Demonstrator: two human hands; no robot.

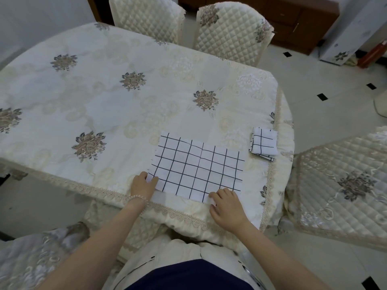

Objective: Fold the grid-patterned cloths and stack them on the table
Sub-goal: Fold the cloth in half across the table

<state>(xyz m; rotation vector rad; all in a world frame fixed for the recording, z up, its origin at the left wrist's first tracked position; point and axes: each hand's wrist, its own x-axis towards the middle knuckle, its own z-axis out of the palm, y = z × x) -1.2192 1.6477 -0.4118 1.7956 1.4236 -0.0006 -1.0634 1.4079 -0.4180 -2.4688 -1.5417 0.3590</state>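
Both hands pinch the near corners of the spread cloth, left hand and right hand; its long axis runs left-right (fold likely away); folded cloth lies right.

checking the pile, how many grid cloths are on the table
2 visible: one spread flat at the near edge, both hands on its near corners; one folded near the right edge, maybe hiding more beneath.

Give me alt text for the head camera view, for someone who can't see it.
Both hands pinch the near corners of a flat grid-patterned cloth on a floral-clothed table: left hand, right hand. A folded grid cloth lies near the table's right edge.
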